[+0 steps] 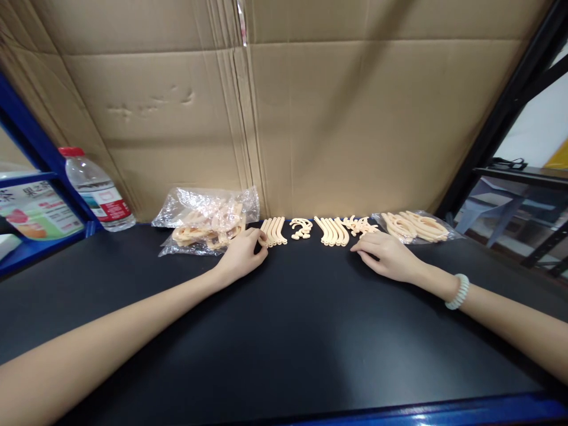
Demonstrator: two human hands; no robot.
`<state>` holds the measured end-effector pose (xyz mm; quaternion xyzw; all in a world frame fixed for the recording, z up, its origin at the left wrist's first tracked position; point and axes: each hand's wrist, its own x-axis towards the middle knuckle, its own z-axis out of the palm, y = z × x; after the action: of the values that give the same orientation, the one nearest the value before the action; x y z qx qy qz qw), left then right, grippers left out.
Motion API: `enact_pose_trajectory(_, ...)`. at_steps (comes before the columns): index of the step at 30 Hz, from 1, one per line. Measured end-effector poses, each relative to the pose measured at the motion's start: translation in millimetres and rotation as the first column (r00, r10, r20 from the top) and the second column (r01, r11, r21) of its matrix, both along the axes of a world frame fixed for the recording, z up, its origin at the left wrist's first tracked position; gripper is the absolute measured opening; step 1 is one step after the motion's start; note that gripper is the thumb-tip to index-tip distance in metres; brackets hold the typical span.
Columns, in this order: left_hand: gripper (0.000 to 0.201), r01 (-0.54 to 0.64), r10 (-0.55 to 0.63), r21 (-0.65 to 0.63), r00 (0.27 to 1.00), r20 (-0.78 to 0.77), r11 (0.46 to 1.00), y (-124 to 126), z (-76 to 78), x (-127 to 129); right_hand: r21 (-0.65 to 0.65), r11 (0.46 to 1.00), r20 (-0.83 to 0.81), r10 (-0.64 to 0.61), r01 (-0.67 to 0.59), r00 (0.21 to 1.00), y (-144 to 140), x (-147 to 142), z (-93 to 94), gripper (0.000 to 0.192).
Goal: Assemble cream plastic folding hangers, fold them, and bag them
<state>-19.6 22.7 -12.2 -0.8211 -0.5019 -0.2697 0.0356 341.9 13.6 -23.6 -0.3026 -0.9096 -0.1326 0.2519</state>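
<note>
On the black tabletop (284,331) lie rows of small cream plastic parts. My left hand (242,255) reaches to a row of curved cream strips (275,231), its fingertips pinching the end of the leftmost strip. My right hand (388,254) rests flat on the table, fingers spread, just below a cluster of small cream hooks (361,225). Between the hands sit a small pile of curled pieces (301,228) and a second row of curved strips (332,231).
A clear plastic bag of cream parts (206,222) lies left of my left hand. Another bag of longer curved parts (415,226) lies at the right. A water bottle (97,192) stands far left by a blue shelf frame (31,142). Cardboard (284,106) walls the back.
</note>
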Motion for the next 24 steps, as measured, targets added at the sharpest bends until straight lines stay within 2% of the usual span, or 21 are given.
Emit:
enact_pose_trajectory(7, 0.013, 0.006, -0.007, 0.036, 1.000, 0.021, 0.999, -3.7, 2.1, 1.4, -0.028, 1.000, -0.039, 0.005, -0.006, 0.999, -0.6, -0.8, 0.6, 0.024)
enact_pose_trajectory(12, 0.017, 0.006, -0.011, 0.063, 0.997, 0.074, 0.998, -8.3, 6.6, 3.8, -0.057, 0.998, -0.140, -0.004, -0.004, 0.990, -2.2, -7.4, 4.4, 0.022)
enact_pose_trajectory(16, 0.018, 0.021, -0.032, 0.067, 0.985, 0.168, 0.998, -9.4, 8.4, 3.1, -0.093, 0.996, -0.235, -0.039, 0.017, 0.971, 0.6, -30.5, 19.9, 0.022)
enact_pose_trajectory(19, 0.019, 0.038, -0.052, 0.058, 0.962, 0.270, 0.998, -10.0, 9.2, 3.3, -0.162, 0.986, -0.232, -0.077, 0.040, 0.970, 12.6, -56.5, 34.2, 0.021)
enact_pose_trajectory(24, 0.020, 0.135, -0.122, 0.009, 0.861, 0.494, 0.991, -21.3, 9.5, 17.0, -0.280, 0.958, -0.153, -0.104, 0.058, 0.983, 49.6, -91.5, 41.4, 0.020)
